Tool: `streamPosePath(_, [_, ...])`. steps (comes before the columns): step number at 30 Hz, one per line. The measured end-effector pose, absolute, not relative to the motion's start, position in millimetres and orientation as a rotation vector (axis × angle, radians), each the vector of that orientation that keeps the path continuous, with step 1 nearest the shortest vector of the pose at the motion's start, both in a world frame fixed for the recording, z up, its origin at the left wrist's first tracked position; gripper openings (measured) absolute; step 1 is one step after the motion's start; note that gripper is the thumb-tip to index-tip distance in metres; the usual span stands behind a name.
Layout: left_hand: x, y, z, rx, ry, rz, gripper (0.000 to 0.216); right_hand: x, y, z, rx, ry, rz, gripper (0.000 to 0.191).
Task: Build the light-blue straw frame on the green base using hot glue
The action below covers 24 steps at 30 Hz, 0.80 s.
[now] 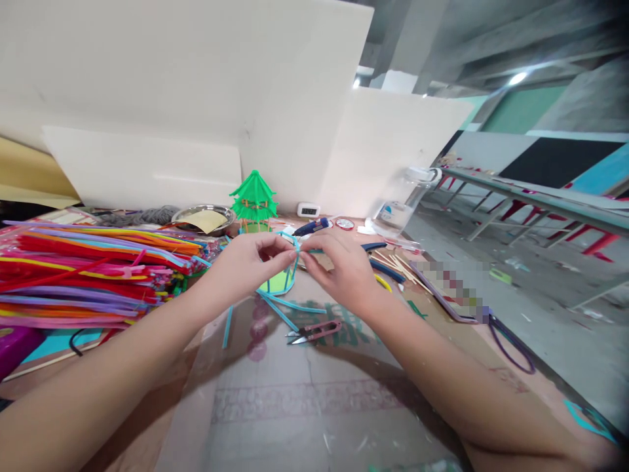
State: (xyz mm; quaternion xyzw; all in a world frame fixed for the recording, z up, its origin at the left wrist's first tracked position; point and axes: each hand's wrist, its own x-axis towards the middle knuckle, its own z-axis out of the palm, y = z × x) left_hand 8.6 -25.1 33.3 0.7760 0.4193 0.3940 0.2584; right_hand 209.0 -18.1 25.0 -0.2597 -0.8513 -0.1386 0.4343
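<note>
My left hand (pixel 250 261) and my right hand (pixel 341 265) meet above the table, both pinching a light blue pipe cleaner (pixel 293 252) bent into loops. Under the loops sits a small green paper disc (pixel 276 283). Loose ends of the blue pipe cleaner trail onto the table toward me. A pair of thread snips (pixel 314 332) with pink handles lies just below my hands. A green paper pagoda model (pixel 254 200) stands upright behind my hands.
A big pile of coloured pipe cleaners (pixel 88 275) fills the left. A metal bowl (pixel 204 218), a small digital timer (pixel 308 210), a clear plastic jar (pixel 400 204), wooden sticks (pixel 400 265) and a purple cable (pixel 511 341) lie about. White boards (pixel 196 98) stand behind.
</note>
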Motion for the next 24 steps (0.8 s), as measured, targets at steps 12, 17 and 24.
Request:
streamPosePath(12, [-16,-12,49,1.842,1.062,1.172,0.034,311,8,4,-1.522,-2.529,-0.012,0.038])
streamPosePath(17, [-11,-15,51,1.578,0.911,1.192,0.038,324,-5,-10,-1.776,-2.698,0.133,0.06])
streamPosePath(24, [-10,-13,48,1.415,0.866,1.229,0.038,336,9,-23,-1.601,-2.623,0.203,0.056])
